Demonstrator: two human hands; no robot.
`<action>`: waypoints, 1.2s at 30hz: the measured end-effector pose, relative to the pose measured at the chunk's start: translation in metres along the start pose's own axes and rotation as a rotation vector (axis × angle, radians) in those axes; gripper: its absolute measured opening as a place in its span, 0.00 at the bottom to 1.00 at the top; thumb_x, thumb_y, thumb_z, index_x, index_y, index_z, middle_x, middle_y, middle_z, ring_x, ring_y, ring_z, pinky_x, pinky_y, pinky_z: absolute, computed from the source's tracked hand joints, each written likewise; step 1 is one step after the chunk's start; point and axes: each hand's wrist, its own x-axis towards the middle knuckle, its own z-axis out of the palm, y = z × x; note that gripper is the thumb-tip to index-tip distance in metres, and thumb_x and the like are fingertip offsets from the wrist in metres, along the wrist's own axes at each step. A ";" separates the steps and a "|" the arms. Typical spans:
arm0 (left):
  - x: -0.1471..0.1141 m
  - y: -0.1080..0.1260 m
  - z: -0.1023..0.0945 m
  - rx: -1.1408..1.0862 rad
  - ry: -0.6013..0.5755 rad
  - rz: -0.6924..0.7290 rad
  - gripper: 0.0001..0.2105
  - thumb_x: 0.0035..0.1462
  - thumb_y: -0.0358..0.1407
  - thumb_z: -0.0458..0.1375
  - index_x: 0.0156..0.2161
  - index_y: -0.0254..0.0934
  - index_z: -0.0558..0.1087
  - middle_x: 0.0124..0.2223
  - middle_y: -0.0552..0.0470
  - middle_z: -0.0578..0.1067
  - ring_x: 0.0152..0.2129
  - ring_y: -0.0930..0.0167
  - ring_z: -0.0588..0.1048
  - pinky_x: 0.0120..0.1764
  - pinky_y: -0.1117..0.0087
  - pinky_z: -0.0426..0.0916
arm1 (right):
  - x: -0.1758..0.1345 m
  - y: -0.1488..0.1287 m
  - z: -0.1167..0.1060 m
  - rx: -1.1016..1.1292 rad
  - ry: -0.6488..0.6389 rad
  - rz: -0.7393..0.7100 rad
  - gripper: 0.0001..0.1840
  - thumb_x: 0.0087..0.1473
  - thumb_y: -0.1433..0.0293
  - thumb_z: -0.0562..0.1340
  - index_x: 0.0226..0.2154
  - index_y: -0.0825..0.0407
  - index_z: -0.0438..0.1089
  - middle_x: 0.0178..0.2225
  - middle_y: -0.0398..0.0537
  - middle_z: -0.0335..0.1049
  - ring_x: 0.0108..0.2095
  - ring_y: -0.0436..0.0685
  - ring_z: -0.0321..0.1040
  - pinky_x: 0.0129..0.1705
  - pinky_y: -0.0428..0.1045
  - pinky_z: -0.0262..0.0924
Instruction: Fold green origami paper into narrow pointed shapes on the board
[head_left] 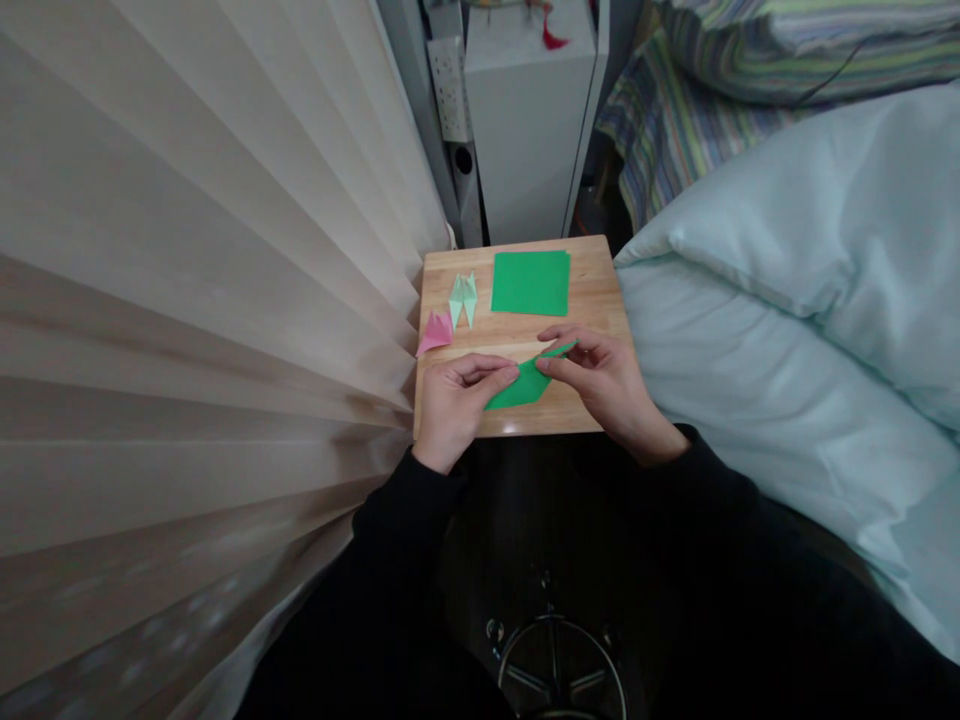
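Observation:
Between my hands is a green sheet of origami paper (525, 386), partly folded, held above the near part of a small wooden table (517, 422). My left hand (463, 398) pinches its left part between thumb and fingers. With thumb and fingers, my right hand (600, 380) grips the upper right edge, where a narrow strip of the paper stands up. Beyond my hands lies a stack of green paper (530, 283). To its left are a pale green folded paper piece (463, 298) and a pink folded paper piece (436, 332).
A pleated curtain (300, 250) hangs against the table's left side. On the right, pale blue bedding (750, 300) reaches the table edge. A white cabinet (529, 130) stands behind the table. Below is a wheeled chair base (555, 660) on the dark floor.

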 end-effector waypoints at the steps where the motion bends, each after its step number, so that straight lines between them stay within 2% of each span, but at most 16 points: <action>1: 0.001 0.001 -0.002 0.013 -0.020 0.002 0.11 0.47 0.41 0.74 0.33 0.38 0.83 0.34 0.49 0.84 0.32 0.67 0.82 0.42 0.63 0.78 | 0.000 -0.001 -0.002 -0.012 -0.018 -0.010 0.08 0.46 0.65 0.74 0.26 0.49 0.75 0.44 0.49 0.76 0.49 0.59 0.72 0.53 0.58 0.66; 5: 0.004 0.002 -0.008 0.043 -0.075 0.008 0.10 0.47 0.41 0.74 0.33 0.38 0.83 0.33 0.49 0.84 0.31 0.67 0.81 0.39 0.64 0.77 | -0.001 -0.004 -0.008 -0.074 -0.093 -0.009 0.07 0.49 0.65 0.73 0.27 0.49 0.77 0.46 0.51 0.75 0.51 0.61 0.71 0.48 0.56 0.67; 9: 0.007 0.002 -0.011 -0.023 -0.011 -0.002 0.12 0.47 0.40 0.74 0.34 0.36 0.81 0.33 0.50 0.83 0.30 0.70 0.80 0.39 0.68 0.76 | -0.001 -0.008 -0.012 -0.118 -0.107 -0.041 0.07 0.53 0.64 0.71 0.27 0.49 0.78 0.46 0.52 0.75 0.52 0.62 0.71 0.44 0.54 0.67; 13: 0.008 0.004 -0.012 -0.018 0.015 -0.005 0.13 0.45 0.38 0.75 0.34 0.36 0.80 0.31 0.52 0.82 0.28 0.72 0.80 0.36 0.70 0.74 | 0.000 -0.013 -0.016 -0.338 -0.141 -0.174 0.06 0.57 0.65 0.68 0.29 0.48 0.77 0.46 0.52 0.74 0.51 0.62 0.71 0.50 0.59 0.66; 15: 0.008 0.005 -0.012 0.055 -0.027 0.011 0.13 0.45 0.38 0.75 0.34 0.36 0.79 0.29 0.52 0.81 0.27 0.71 0.80 0.35 0.70 0.74 | 0.001 -0.015 -0.017 -0.442 -0.165 -0.249 0.04 0.57 0.65 0.68 0.33 0.48 0.78 0.47 0.52 0.75 0.52 0.63 0.71 0.55 0.60 0.63; 17: 0.007 0.006 -0.012 0.116 -0.088 0.032 0.12 0.46 0.38 0.74 0.34 0.36 0.78 0.28 0.52 0.81 0.28 0.69 0.81 0.35 0.70 0.74 | 0.002 -0.014 -0.017 -0.479 -0.219 -0.266 0.05 0.57 0.64 0.69 0.35 0.48 0.78 0.44 0.51 0.77 0.48 0.63 0.72 0.54 0.60 0.64; 20: 0.005 0.006 -0.012 0.133 -0.129 0.038 0.14 0.46 0.39 0.75 0.35 0.37 0.78 0.29 0.52 0.82 0.29 0.68 0.82 0.37 0.69 0.74 | 0.001 -0.011 -0.015 -0.470 -0.342 -0.162 0.09 0.60 0.62 0.66 0.32 0.49 0.77 0.34 0.47 0.78 0.38 0.59 0.73 0.46 0.56 0.65; 23: 0.005 0.006 -0.011 0.103 -0.065 0.006 0.17 0.44 0.40 0.76 0.37 0.36 0.79 0.31 0.51 0.82 0.30 0.66 0.82 0.37 0.68 0.75 | -0.002 -0.006 -0.011 -0.395 -0.393 -0.039 0.12 0.60 0.60 0.65 0.30 0.50 0.77 0.31 0.45 0.78 0.35 0.57 0.72 0.42 0.54 0.65; 26: 0.003 0.006 -0.006 -0.073 0.023 -0.072 0.19 0.49 0.48 0.72 0.41 0.37 0.79 0.33 0.50 0.83 0.30 0.68 0.82 0.36 0.68 0.76 | -0.003 -0.001 -0.003 -0.278 -0.335 0.041 0.14 0.58 0.58 0.66 0.29 0.51 0.75 0.28 0.44 0.75 0.31 0.55 0.69 0.37 0.52 0.64; 28: 0.001 0.005 -0.001 -0.209 0.014 -0.141 0.21 0.52 0.51 0.70 0.43 0.37 0.78 0.36 0.49 0.83 0.31 0.69 0.81 0.36 0.69 0.77 | -0.002 0.002 0.001 -0.212 -0.244 0.066 0.15 0.57 0.57 0.66 0.28 0.51 0.75 0.27 0.44 0.74 0.29 0.53 0.67 0.35 0.51 0.63; 29: 0.000 0.004 0.002 -0.239 -0.012 -0.164 0.20 0.50 0.49 0.71 0.42 0.37 0.78 0.37 0.50 0.83 0.32 0.70 0.81 0.36 0.69 0.77 | -0.002 0.004 0.003 -0.187 -0.201 0.069 0.14 0.56 0.57 0.67 0.28 0.51 0.74 0.27 0.43 0.74 0.29 0.53 0.66 0.35 0.50 0.63; 32: -0.002 0.000 0.006 -0.215 -0.082 -0.182 0.17 0.46 0.44 0.74 0.38 0.36 0.79 0.36 0.51 0.82 0.31 0.72 0.80 0.35 0.72 0.76 | 0.001 0.005 0.003 -0.138 -0.154 0.077 0.14 0.54 0.58 0.68 0.27 0.51 0.74 0.27 0.43 0.73 0.29 0.52 0.66 0.36 0.51 0.64; 36: 0.000 -0.003 0.002 -0.132 -0.120 -0.174 0.14 0.49 0.43 0.72 0.37 0.36 0.81 0.34 0.50 0.82 0.29 0.72 0.78 0.32 0.72 0.74 | 0.002 0.004 -0.002 -0.059 -0.224 0.166 0.15 0.51 0.57 0.71 0.28 0.51 0.75 0.27 0.43 0.74 0.30 0.52 0.69 0.39 0.52 0.67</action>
